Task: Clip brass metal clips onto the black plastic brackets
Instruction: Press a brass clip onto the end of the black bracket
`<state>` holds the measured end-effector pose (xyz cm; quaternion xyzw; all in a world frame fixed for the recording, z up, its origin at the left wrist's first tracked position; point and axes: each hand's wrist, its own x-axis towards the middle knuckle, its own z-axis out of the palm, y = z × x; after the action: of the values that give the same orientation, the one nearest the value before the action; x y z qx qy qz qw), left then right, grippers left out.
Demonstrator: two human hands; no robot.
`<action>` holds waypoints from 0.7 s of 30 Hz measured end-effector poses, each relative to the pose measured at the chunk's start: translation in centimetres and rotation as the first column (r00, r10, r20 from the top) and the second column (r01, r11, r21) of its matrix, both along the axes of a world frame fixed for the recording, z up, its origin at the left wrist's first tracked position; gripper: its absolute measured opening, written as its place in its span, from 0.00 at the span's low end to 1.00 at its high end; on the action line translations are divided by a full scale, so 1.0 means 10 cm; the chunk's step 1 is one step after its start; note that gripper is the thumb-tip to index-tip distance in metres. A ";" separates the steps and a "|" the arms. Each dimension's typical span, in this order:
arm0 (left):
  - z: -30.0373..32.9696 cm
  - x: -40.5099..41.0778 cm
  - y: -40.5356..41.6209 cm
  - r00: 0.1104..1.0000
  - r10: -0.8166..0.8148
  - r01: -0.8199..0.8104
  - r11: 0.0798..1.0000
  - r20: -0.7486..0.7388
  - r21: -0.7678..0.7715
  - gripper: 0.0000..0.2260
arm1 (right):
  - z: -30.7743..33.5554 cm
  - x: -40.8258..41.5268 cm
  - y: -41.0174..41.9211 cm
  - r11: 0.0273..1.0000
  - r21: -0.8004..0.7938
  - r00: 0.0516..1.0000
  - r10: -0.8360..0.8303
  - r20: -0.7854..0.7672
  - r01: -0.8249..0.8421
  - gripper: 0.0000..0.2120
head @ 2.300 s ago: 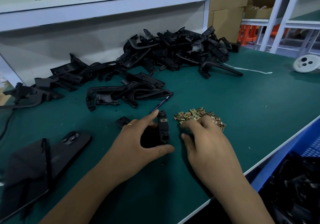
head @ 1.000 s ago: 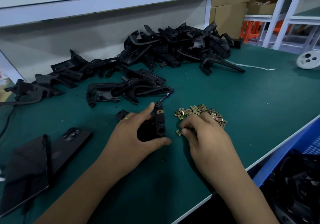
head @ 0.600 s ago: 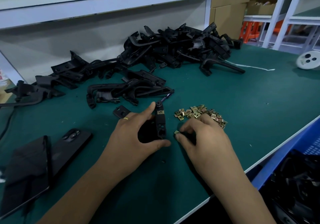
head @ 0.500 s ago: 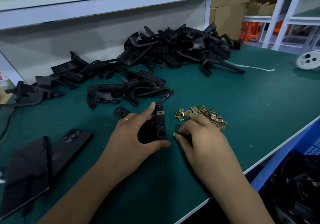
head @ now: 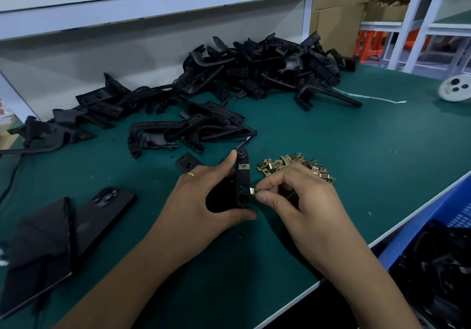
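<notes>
Bracket, black plastic: stood upright on the desk, pinched top and bottom between forefinger and thumb of the left hand; held so to turn its narrow edge toward the other hand and steady it against a sideways push. One brass clip already seated near its upper end, just below the left forefinger tip.

Loose clip, brass: pinched by the fingers of the right hand, thumb and forefinger closed on it, touching or nearly touching the bracket's right edge at the lower slot; likely presented open-mouth first so as to slide on. Second clip of this bracket, judged about to be pressed home.

Clip heap, brass: just beyond the right knuckles, kept within easy reach for quick picking.

Bracket pile, black: well beyond both hands at the back of the desk, apparently stock awaiting clips.

Phone, dark, face down: well left of the left hand, out of the working space.
</notes>
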<state>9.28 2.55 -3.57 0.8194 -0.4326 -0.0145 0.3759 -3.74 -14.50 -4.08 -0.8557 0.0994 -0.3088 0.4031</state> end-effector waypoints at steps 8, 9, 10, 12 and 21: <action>-0.01 -0.01 -0.01 0.999 -0.047 0.047 0.999 0.018 0.025 0.45 | 0.02 -0.02 0.00 0.999 0.025 0.999 0.029 0.043 -0.030 0.06; -0.01 -0.01 0.00 0.999 -0.048 0.048 0.999 0.009 0.013 0.45 | 0.02 -0.02 -0.01 0.996 0.076 0.998 0.051 0.045 -0.054 0.07; 0.00 -0.01 0.00 0.999 -0.050 0.049 0.999 -0.002 -0.004 0.45 | 0.02 -0.03 -0.02 0.985 0.146 0.996 0.081 0.049 -0.087 0.08; 0.01 -0.02 0.01 0.997 -0.071 0.070 0.997 -0.020 -0.033 0.44 | 0.02 -0.03 -0.04 0.944 0.289 0.987 0.143 0.073 -0.158 0.10; 0.01 -0.05 0.01 0.989 -0.148 0.148 0.989 0.010 -0.026 0.44 | -0.03 0.01 -0.06 0.921 0.369 0.992 0.109 0.069 -0.127 0.11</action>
<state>8.82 2.61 -3.42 0.7800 -0.4939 -0.0333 0.3827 -3.67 -15.14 -4.34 -0.7607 0.0949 -0.2793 0.5782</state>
